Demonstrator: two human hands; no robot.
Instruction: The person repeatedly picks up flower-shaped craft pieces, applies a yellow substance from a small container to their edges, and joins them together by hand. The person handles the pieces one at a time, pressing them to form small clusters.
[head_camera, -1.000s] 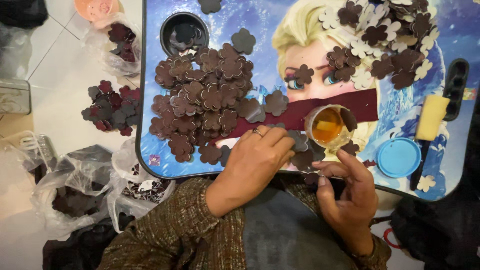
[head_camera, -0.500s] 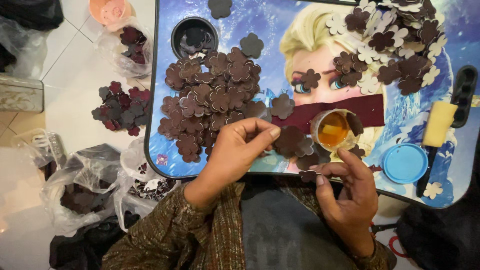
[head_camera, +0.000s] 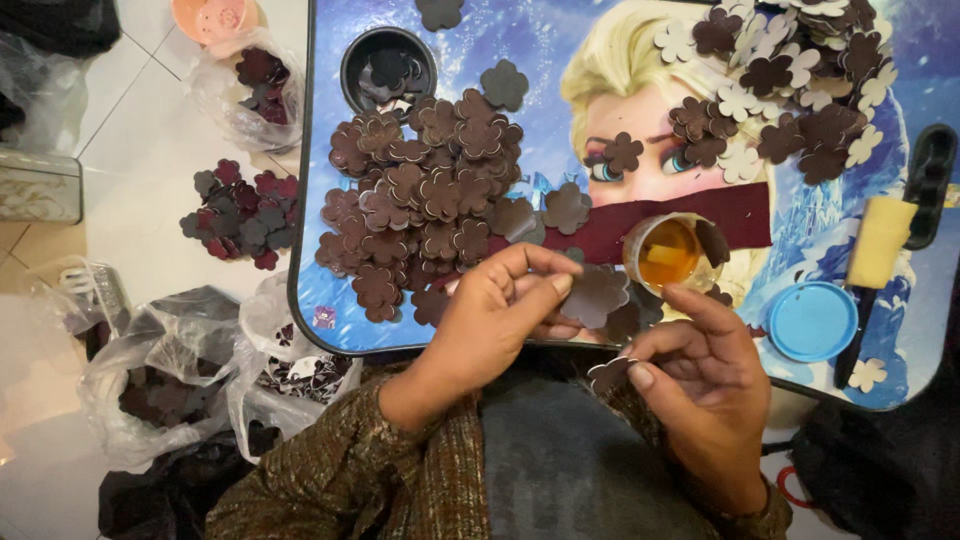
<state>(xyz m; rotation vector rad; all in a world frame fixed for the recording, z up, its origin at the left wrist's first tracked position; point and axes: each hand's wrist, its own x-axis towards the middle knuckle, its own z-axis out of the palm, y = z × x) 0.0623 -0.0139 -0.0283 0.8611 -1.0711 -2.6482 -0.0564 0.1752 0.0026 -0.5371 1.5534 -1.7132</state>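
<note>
- Left hand is over the near edge of the tray, thumb and forefinger curled toward each other with their tips at a brown flower piece lying flat there; touching it, though a full pinch I cannot tell.
- Right hand sits lower, just off the tray's edge, thumb and forefinger pressed together on a small flower cutout, pale edge showing, held above the lap.
- The key relation: the flat brown piece lies to the right of the left fingertips and up-left of the right hand, between the two hands; the left is nearer. It is roughly round, so no real long axis.
- Just beyond it stands one small open cup of amber liquid, resting on one dark red strip that runs left to right across the tray.
- One blue lid lies right of the cup, near the right hand.
- One yellow block sits at the tray's right end.
- One black round pot sits at the far left corner.
- Big heap of brown flowers left of centre: too many and too overlapped to count.
- Second heap, brown and cream mixed, far right: also beyond counting.
- Off the tray, one loose pile on the floor and several plastic bags of pieces.
</note>
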